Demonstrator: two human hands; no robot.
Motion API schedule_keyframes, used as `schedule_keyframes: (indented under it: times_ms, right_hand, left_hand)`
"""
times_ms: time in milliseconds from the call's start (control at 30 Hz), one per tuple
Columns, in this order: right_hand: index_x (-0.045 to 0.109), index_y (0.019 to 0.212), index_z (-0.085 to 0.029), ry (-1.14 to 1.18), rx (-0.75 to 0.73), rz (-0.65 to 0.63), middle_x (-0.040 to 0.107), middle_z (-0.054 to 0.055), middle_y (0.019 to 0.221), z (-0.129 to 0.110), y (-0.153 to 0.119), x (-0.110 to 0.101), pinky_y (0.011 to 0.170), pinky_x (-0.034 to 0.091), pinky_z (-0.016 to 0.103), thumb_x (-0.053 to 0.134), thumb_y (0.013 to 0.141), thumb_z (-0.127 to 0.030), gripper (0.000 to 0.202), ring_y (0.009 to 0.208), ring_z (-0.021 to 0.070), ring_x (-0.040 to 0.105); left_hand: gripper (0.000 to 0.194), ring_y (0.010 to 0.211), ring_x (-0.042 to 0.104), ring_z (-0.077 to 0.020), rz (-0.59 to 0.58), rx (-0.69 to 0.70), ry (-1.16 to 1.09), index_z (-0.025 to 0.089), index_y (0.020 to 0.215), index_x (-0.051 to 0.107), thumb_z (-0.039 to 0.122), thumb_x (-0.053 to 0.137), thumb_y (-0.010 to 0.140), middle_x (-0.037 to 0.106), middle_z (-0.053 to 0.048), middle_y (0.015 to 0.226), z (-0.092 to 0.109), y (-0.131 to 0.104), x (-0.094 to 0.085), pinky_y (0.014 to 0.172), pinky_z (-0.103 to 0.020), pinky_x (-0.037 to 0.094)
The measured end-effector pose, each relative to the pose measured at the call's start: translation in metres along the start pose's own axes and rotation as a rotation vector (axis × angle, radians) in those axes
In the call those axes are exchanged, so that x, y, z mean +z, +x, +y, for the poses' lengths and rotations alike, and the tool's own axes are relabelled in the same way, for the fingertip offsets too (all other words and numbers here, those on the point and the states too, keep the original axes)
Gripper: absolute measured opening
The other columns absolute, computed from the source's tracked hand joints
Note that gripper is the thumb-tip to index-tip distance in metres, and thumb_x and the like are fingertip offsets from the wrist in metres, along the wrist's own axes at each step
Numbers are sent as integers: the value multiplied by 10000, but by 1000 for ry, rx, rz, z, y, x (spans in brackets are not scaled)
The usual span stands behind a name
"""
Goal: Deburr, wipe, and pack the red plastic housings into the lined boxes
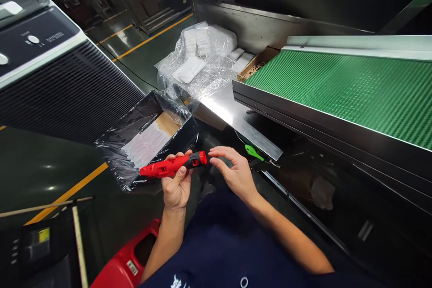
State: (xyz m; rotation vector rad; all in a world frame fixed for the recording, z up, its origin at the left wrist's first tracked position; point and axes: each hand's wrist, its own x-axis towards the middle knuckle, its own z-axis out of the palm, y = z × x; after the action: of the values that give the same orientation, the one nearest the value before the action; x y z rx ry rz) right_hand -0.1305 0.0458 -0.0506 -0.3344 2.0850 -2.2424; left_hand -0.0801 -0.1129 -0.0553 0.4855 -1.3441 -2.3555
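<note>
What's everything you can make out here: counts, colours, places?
plastic part: 1, red and black, centre
box: 1, black, left of centre
pieces: many, white, in box
metal table: 1, silver, centre
plastic bag: 1, clear, on table
packets: many, white, in bag
conveyor belt: 1, green, right
carton: 1, brown, beside belt
tool: 1, green, near table
machine: 1, dark, upper left
stool-like item: 1, red, bottom left
left hand: 1, bare, around plastic part
right hand: 1, bare, beside it

The person wore a dark navy top (pixel 219 247) with white characters (pixel 176 281) printed low on one side and a small pale ring (pixel 241 282) near its middle. The forearms (pixel 292 234) and hands (pixel 239 177) were bare.
</note>
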Motion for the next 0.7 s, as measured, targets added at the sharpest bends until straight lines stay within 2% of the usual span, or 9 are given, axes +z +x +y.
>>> schedule_keyframes:
  times_ms: [67,167,200,333,433,500,533,633,700]
  right_hand:
    - [698,977,-241,13,2,-18,708,55,1089,3,0,1,952,467,380,701,823,-406,226,1046,216,632]
    - [607,1219,-236,-7,7,-90,663,80,1216,7,-1,1,948,478,378,747,771,-471,525,1089,220,621]
    - [584,1263,-243,-32,-14,-132,661,81,1232,7,-1,1,949,477,375,745,773,-485,570,1098,219,621]
    - [650,1205,-252,-227,-181,-287,721,75,1136,10,0,-1,945,470,361,665,855,-502,431,1044,216,655]
    - [657,1213,-246,-400,-214,-387,743,76,1070,33,0,-19,904,487,368,685,824,-535,486,970,235,676]
    - [655,1213,-243,-581,-67,-334,735,83,1088,66,-4,-43,881,498,381,684,817,-530,490,985,260,669]
    - [657,1201,-232,-699,45,-249,719,97,1128,86,-8,-57,897,493,397,657,839,-505,454,1027,276,656]
    - [617,1222,-170,-1022,473,-22,657,134,1243,152,-25,-97,988,444,367,592,869,-398,421,1178,279,590]
    - [631,1164,-83,-1085,610,4,690,206,1111,189,-34,-112,895,492,403,612,821,-336,426,1054,338,651]
  left_hand:
    - [475,1123,635,-276,-5,-1,-3,270,984,649,221,927,602,655,-3,1035,1,-1,1,860,-319,599]
    - [449,1102,649,-273,-24,-11,-8,267,966,667,203,923,603,668,-5,1014,2,-3,4,834,-301,604]
    - [447,1092,654,-275,-37,-26,-4,265,969,676,203,924,603,673,-9,1005,3,-3,5,825,-295,605]
    - [513,978,698,-251,-56,-133,2,258,1054,698,253,935,599,698,-28,970,1,0,7,794,-300,619]
    - [535,838,713,-195,10,-205,-41,227,1054,706,348,941,588,708,-37,941,-2,9,5,760,-288,628]
    - [544,804,705,-183,40,-232,-72,208,1038,710,387,940,579,708,-39,924,-3,18,3,740,-291,634]
    - [545,804,701,-182,42,-243,-84,209,1043,709,383,939,581,705,-35,917,-3,22,2,739,-304,637]
    - [532,829,688,-190,4,-291,-123,224,1107,688,328,915,637,694,-23,895,-2,37,-1,792,-378,637]
    - [500,823,679,-190,-25,-350,-151,214,1162,663,289,866,711,687,-33,895,-2,46,-1,833,-421,625]
